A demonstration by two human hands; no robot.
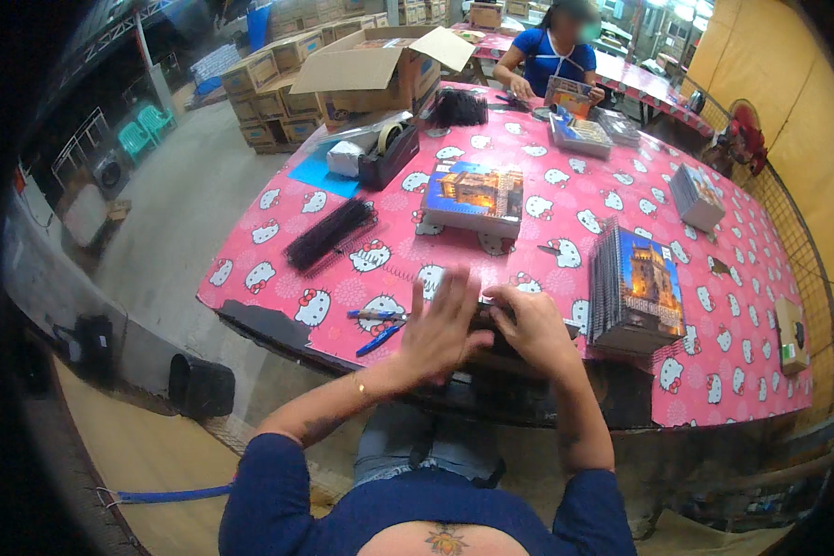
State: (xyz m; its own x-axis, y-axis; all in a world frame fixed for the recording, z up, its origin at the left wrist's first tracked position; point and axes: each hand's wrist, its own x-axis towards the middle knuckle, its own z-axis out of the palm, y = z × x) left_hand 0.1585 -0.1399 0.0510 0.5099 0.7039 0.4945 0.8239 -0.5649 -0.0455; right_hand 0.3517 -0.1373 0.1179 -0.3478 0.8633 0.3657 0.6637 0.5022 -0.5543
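My left hand [443,324] is held out flat over the near table edge, its fingers stretched and slightly apart. Beside it my right hand [534,326] is curled, thumb and fingers pinched together; what they grip is mostly hidden against something dark. A thin spiral wire [400,272] lies just beyond my left fingers. Blue-handled pliers [378,339] rest to the left of that hand. Ahead stands a stack of spiral-bound booklets [473,199] with a castle picture on the cover. A taller stack of the same booklets [641,292] is at my right.
Black binding coils [331,236] lie in a heap on the pink patterned table cover [565,208]. A tape dispenser [389,153] and an open cardboard box [372,82] stand at the far left. Across the table a person [554,57] handles booklets. Another stack [698,197] sits far right.
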